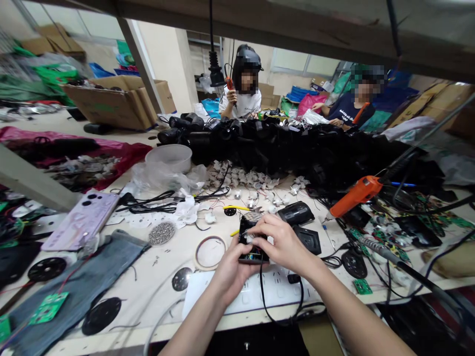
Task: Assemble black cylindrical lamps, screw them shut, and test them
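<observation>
My left hand (232,269) is closed around an open black plastic housing (244,225), holding it just above a white power strip (202,287). Coloured wires show inside the housing, and a black cable hangs from its lower edge. Over the opening, the fingers of my right hand (284,242) pinch a small white piece (249,239); its exact kind is hard to make out. Right of my hands lie a black cylindrical casing (297,213) and a flat black cover (308,240). A roll of tape (210,252) rests left of the housing.
An orange electric screwdriver (356,195) hangs at the right, above circuit boards and cables. Left are a phone (83,220), a dish of screws (162,232) and a denim cloth (89,277). Black casings (260,143) are heaped behind white parts (245,178). Two people sit opposite.
</observation>
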`<state>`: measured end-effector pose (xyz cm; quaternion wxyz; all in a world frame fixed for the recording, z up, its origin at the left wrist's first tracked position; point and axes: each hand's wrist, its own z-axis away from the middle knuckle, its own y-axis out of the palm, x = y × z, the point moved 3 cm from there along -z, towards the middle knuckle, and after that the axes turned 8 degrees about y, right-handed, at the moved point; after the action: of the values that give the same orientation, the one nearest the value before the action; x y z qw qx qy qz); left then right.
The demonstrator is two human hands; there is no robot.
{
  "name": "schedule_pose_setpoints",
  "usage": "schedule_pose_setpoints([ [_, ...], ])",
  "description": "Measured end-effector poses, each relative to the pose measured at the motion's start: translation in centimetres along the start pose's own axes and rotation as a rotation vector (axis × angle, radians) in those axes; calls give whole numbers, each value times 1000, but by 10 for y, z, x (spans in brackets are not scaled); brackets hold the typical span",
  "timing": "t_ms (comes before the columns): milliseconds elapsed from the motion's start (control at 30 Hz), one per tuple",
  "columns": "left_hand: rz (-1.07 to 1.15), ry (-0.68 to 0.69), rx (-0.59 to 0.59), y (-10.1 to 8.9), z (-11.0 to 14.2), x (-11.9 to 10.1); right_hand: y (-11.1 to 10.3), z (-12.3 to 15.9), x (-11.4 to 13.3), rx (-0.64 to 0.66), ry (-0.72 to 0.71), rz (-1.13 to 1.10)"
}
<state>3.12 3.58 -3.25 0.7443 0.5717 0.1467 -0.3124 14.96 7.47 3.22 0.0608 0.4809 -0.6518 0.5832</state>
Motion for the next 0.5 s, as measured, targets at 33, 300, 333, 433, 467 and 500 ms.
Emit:
schedule_pose_setpoints([
  [33, -5, -3, 5, 1, 1, 1, 1, 0, -1, -1, 10, -1],
  [300, 131, -122, -29, 5, 6, -5, 2, 2, 0, -39, 2, -5],
  [333, 144, -145, -29, 6, 6, -6, 1, 2, 1, -37, 4, -7],
  [433, 154, -183, -14, 9, 8, -9, 1, 1, 1, -23, 19, -13],
  [467, 151, -191, -18, 10, 9, -10, 1, 0, 1, -16, 30, -16],
  [500, 145, -198, -28, 11, 10, -10, 1, 0, 0, -10, 44, -19],
])
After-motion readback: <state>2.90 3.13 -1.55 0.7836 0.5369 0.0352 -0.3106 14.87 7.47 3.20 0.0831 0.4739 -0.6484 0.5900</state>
